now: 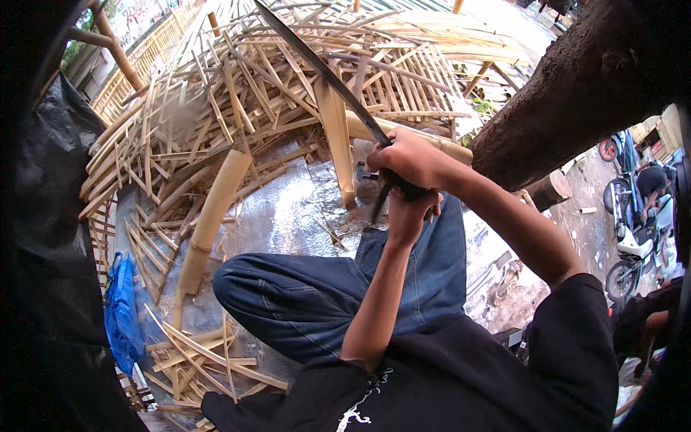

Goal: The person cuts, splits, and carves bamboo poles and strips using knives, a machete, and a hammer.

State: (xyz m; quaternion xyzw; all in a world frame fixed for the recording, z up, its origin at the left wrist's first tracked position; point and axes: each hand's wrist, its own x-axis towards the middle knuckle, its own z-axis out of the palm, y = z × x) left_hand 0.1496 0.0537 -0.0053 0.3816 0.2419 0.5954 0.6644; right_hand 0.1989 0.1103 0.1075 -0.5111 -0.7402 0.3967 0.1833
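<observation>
My right hand is closed around the near end of a long machete, whose dark blade slants up and away to the far left. Just below it, my left hand is closed with its fingers curled, touching or nearly touching the right. A dark piece with a pointed end juts out between the hands; whether it belongs to the machete cannot be made out. Beyond the hands, a split bamboo piece stands tilted against the pile. My bent legs in blue jeans lie under the hands.
A heap of bamboo strips fills the far side. A bamboo tube leans at left, above loose offcuts and beside a blue plastic bag. A thick trunk slants across the right. Motorbikes and people are farther right.
</observation>
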